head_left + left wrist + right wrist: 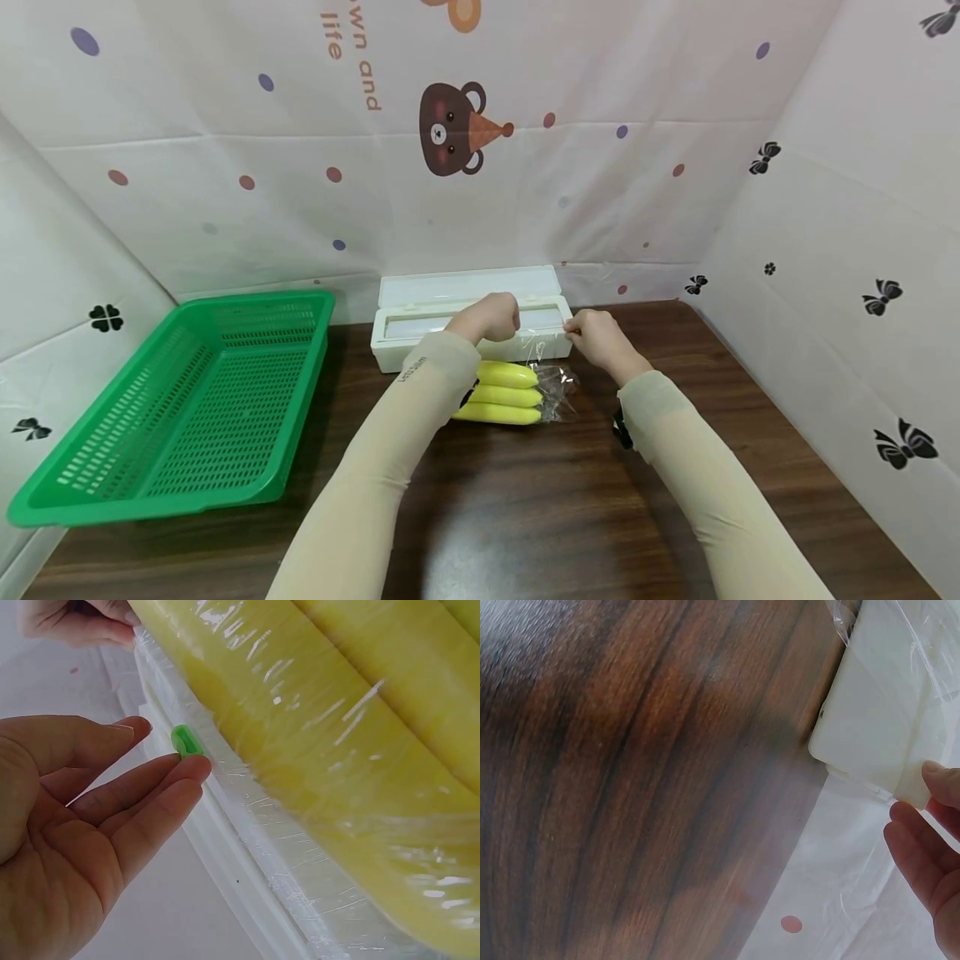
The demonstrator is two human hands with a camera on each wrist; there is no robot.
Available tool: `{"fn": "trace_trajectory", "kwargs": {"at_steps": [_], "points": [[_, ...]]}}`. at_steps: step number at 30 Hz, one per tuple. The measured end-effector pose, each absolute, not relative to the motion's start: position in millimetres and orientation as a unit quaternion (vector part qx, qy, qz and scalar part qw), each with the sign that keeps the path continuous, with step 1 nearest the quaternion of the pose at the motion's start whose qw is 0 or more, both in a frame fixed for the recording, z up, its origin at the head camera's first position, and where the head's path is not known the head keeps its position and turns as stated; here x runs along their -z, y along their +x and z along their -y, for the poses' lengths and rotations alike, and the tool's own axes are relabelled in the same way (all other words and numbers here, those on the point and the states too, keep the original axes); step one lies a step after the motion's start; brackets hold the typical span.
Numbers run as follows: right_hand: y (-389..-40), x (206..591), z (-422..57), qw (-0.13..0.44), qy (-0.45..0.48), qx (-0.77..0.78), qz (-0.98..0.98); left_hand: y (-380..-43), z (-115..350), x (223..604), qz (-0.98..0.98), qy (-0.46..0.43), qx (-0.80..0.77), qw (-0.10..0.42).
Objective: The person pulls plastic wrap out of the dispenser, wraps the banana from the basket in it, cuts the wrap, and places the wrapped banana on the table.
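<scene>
A white cling film dispenser (390,354) stands by the back wall with its lid (468,287) raised. In the left wrist view, a green slider (186,741) sits on its edge. My left hand (487,318) is over the dispenser's middle, its fairly straight fingers (169,784) at the slider. My right hand (600,337) pinches the dispenser's right front corner between thumb and fingers (911,829). Clear film (555,387) hangs over the front. Three long, smooth yellow things (504,396) lie just in front, covered by shiny film, their left ends hidden by my left arm.
A green plastic basket (281,462) with slotted sides stands on the left of the dark wooden table (510,508). Printed white sheeting (637,200) lines the back and both sides.
</scene>
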State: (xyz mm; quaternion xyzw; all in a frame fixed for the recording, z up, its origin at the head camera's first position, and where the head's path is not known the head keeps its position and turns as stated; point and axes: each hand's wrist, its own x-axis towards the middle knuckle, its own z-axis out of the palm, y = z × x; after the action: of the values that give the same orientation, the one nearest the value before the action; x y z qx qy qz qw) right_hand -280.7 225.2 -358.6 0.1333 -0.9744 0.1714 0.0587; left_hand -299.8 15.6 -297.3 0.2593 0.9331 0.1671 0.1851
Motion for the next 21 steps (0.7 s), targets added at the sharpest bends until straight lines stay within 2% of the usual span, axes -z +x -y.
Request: {"fn": "trace_trajectory", "kwargs": {"at_steps": [21], "points": [[-282, 360, -225, 0.050, 0.129, -0.173, 0.975, -299, -28, 299, -0.929, 0.263, -0.181, 0.190]]}}
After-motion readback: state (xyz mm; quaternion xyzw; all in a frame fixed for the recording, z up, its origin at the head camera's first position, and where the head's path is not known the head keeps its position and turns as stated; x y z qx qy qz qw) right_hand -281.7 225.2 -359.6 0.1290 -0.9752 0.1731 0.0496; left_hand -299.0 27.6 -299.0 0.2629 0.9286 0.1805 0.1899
